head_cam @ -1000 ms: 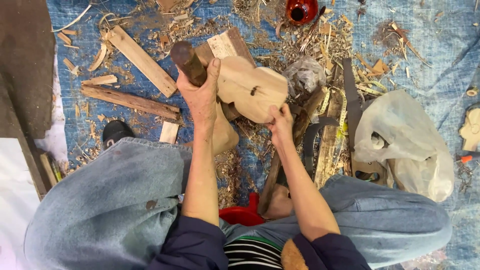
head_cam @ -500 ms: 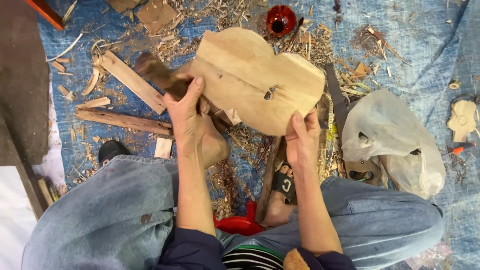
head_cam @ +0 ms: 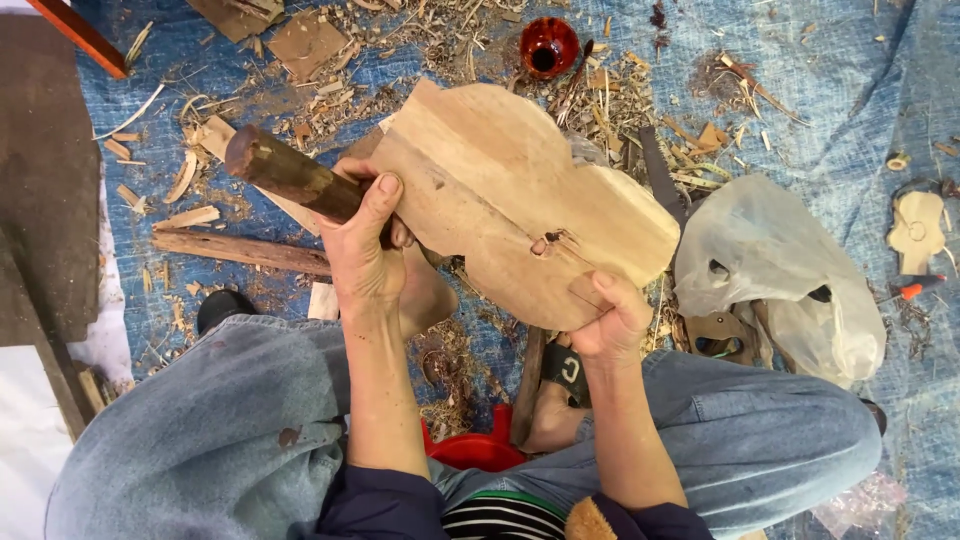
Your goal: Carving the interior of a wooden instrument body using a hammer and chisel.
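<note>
Left hand (head_cam: 365,245): closed around the mallet (head_cam: 290,178), thumb laid along the handle; fingers also touching the left edge of the board (head_cam: 520,200).
Right hand (head_cam: 610,325): closed on the lower right edge of the board, thumb on the upper face, fingers underneath and hidden.
Board: pale, flat, lobed outline with a step cut at the top; held off the floor between both hands, above the lap, tilted with the right end lower. A small dark knot or hole sits near the lower middle.
Mallet: dark round wooden club, head pointing up and left, handle running under the board.
Legs (head_cam: 220,440): in blue jeans, crossed; a bare foot (head_cam: 548,410) with a black strap lies below the board.
Floor: blue tarp (head_cam: 830,90) strewn with shavings (head_cam: 600,100) and offcuts.
Stick (head_cam: 240,250): dark, lying flat left of the left hand, well clear of it.
Bag (head_cam: 770,270): translucent plastic, just right of the board.
Pot (head_cam: 548,45): small, red, glossy, beyond the board's top edge.
Red bowl (head_cam: 480,452): partly visible between the forearms, near the lap.
</note>
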